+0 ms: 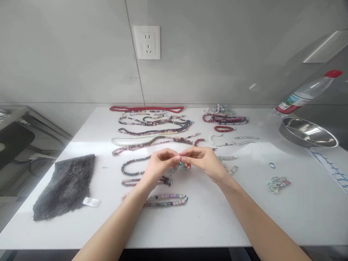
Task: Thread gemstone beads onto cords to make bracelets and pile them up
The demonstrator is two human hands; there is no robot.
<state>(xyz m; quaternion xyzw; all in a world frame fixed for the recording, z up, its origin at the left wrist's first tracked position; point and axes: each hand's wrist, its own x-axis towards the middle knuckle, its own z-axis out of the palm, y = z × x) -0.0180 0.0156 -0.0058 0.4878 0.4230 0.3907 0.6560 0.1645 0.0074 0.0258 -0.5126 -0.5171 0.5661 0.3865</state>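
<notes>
Grey tiled wall (67,54), white power socket (146,42), white stone countertop (206,224).

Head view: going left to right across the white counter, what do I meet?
Grey shaggy cloth → left hand → right hand → loose cluster of pale green beads → steel bowl

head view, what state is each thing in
left hand: fingers pinched, tips meeting the right hand's
right hand: fingers pinched, just above the teal bead strand
teal bead strand: lying on the counter under the hands
plastic bottle: lying tilted, red cap on, looks empty
steel bowl: upright, nothing seen inside
grey fur pad: lying flat
wall socket: nothing plugged in
</notes>
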